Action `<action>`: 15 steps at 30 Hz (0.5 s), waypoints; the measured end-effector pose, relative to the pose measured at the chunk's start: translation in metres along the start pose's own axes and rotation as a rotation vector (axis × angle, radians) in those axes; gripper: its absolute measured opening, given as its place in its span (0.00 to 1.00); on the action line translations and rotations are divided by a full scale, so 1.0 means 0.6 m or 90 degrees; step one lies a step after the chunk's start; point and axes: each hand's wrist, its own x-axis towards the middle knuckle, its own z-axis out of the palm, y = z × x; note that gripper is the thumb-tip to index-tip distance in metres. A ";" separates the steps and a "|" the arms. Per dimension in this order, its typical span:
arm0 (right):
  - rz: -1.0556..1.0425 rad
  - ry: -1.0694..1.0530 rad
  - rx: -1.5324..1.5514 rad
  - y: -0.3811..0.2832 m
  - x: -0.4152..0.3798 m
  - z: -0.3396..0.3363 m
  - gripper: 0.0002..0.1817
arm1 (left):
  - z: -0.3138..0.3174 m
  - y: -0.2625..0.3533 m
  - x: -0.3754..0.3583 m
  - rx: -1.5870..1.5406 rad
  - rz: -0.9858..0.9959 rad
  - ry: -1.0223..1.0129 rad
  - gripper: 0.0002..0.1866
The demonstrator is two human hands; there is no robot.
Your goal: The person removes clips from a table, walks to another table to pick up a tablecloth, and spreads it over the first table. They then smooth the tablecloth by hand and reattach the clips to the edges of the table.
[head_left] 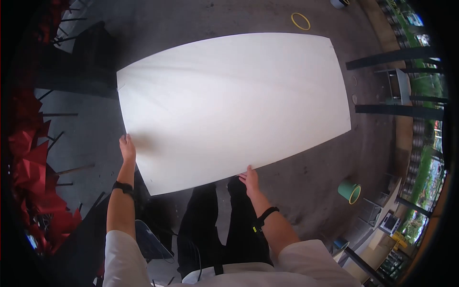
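Note:
A large white panel (229, 105), rectangular and like a tabletop, spans the middle of the view in front of my body. Whatever supports it underneath is hidden. My left hand (127, 148) is closed on its left edge, close to the near left corner. At the near long edge, my right hand (249, 180) grips the panel with the thumb on top and the fingers partly hidden below the rim. Faint creases or shading run across the white surface, and small marks show near its corners.
Red folded fabric (38, 167) with thin poles lines the left side. A yellow ring (300, 21) lies on the dark floor (306, 186) beyond the panel. To the right are a green bucket (348, 191), dark posts (397, 110) and a counter (375, 244) with items.

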 end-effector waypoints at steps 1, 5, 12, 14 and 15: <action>-0.096 -0.011 -0.128 0.025 0.007 -0.014 0.24 | -0.012 0.024 -0.044 0.080 0.062 0.004 0.26; -0.180 -0.134 -0.387 0.021 -0.062 -0.115 0.17 | -0.032 0.075 -0.206 -0.070 0.051 -0.179 0.26; -0.140 -0.077 -0.413 -0.046 -0.226 -0.480 0.19 | -0.031 0.182 -0.447 0.263 -0.164 -0.677 0.18; -0.334 0.103 -0.404 0.016 -0.234 -0.626 0.24 | -0.001 0.242 -0.511 0.274 -0.087 -0.701 0.18; -0.386 0.215 -0.349 0.037 -0.262 -0.683 0.25 | 0.033 0.269 -0.530 0.250 -0.091 -0.694 0.20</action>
